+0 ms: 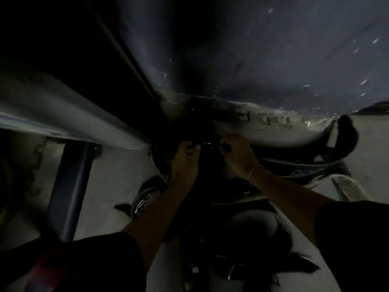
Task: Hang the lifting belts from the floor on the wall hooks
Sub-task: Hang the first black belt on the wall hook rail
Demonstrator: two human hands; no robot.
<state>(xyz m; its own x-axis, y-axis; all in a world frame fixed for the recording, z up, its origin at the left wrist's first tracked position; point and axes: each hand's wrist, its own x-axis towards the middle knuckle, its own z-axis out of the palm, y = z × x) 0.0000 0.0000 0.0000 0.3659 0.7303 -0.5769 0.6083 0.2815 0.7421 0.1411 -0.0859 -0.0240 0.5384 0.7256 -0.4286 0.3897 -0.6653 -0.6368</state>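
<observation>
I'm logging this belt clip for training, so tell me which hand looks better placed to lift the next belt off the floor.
Probably the right hand. It sits closest to the lettered belt on the floor just to its right. The left hand is farther off; both are closed on dark gear by the wall, too dim to identify.

A dim gym or storage corner: dark lifting belts (294, 167) piled on a pale concrete floor (109, 186), against a scuffed, paint-chipped dark wall (252, 60) beside a blue metal post (69, 186).

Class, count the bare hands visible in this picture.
2: the left hand and the right hand, side by side at the dark pile by the wall's base; none seems hidden.
</observation>
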